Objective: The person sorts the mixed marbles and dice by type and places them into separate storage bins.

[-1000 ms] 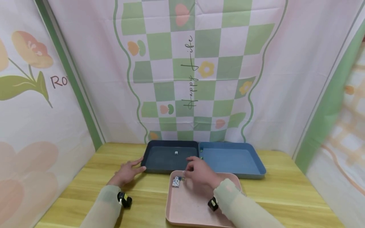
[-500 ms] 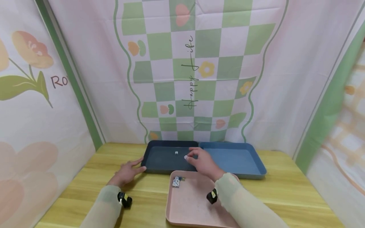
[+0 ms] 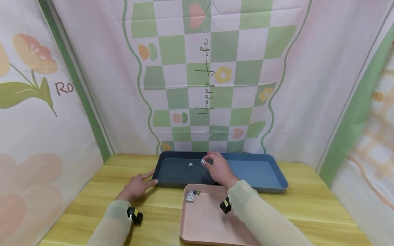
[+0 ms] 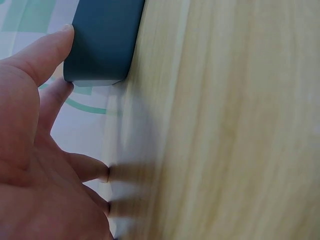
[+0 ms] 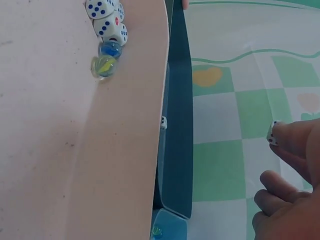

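Held die (image 3: pixel 203 161): pinched between thumb and finger, seen above the right part of the dark tray (image 3: pixel 172 174); carried farther back than half a second ago, when it was held above the tray's nearer part.
Right hand (image 3: pixel 219 169): clasped at the fingertips on that die; moved away from the pink tray (image 3: pixel 203 218), over whose far edge it was seen a second ago.
Left hand (image 3: pixel 136 186): spread and unclenched, thumb and one finger touching the dark tray's left end, other fingertips resting on the bench (image 3: pixel 160 212); unchanged since the earlier frames.
Lone die (image 3: pixel 191 164): lying in the dark tray, unmoved.
Dice cluster (image 5: pixel 106 25): white dice, gathered in the pink tray's far left corner, left in place.
Blue marble (image 5: pixel 110 49) and yellow-green marble (image 5: pixel 104 66): set just beside the cluster.
Blue tray (image 3: pixel 258 171): placed against the dark tray's right end; a green marble (image 5: pixel 157 231) is shown in it by the right wrist view.
Checkered cloth (image 3: pixel 197 75): hung behind the bench.
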Available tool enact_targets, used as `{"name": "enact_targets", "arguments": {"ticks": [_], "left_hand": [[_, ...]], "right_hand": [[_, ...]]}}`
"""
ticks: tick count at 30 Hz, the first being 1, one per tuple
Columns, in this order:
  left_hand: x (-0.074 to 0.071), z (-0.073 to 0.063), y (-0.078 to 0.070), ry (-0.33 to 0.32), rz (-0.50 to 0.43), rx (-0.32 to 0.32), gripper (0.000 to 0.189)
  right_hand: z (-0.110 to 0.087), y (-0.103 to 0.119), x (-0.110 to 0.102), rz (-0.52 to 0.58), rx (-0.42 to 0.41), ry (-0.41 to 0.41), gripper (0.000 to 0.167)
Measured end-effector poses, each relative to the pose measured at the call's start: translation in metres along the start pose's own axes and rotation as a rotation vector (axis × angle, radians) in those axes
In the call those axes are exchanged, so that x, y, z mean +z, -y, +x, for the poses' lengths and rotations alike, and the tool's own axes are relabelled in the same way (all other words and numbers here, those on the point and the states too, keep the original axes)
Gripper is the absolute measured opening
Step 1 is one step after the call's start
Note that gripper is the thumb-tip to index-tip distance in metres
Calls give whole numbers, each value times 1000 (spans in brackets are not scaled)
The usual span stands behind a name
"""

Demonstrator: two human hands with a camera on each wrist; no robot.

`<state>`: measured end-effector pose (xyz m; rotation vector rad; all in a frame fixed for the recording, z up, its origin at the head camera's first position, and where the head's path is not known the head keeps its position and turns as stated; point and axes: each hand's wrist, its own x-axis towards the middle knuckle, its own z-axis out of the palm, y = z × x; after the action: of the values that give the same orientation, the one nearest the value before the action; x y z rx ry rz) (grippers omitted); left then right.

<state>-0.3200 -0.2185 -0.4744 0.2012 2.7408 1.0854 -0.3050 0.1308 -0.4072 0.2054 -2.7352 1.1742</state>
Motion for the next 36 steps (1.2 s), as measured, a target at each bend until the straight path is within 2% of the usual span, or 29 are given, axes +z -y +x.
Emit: {"name": "enact_targets", "arguments": {"ticks": [9, 18, 26, 36], "left_hand": [[-2, -3, -4, 4, 4, 12, 66], [-2, -6, -7, 4, 14, 14, 66], [-1, -3, -6, 8, -5, 3, 67], [-1, -2, -3, 6, 0, 0, 65]], "right_hand": [[4, -5, 0, 28, 45, 9, 50], [1, -17, -7, 48, 81, -3, 50], [-2, -20, -10, 71, 134, 7, 47], [-3, -17, -13, 79, 150, 22, 46]]}}
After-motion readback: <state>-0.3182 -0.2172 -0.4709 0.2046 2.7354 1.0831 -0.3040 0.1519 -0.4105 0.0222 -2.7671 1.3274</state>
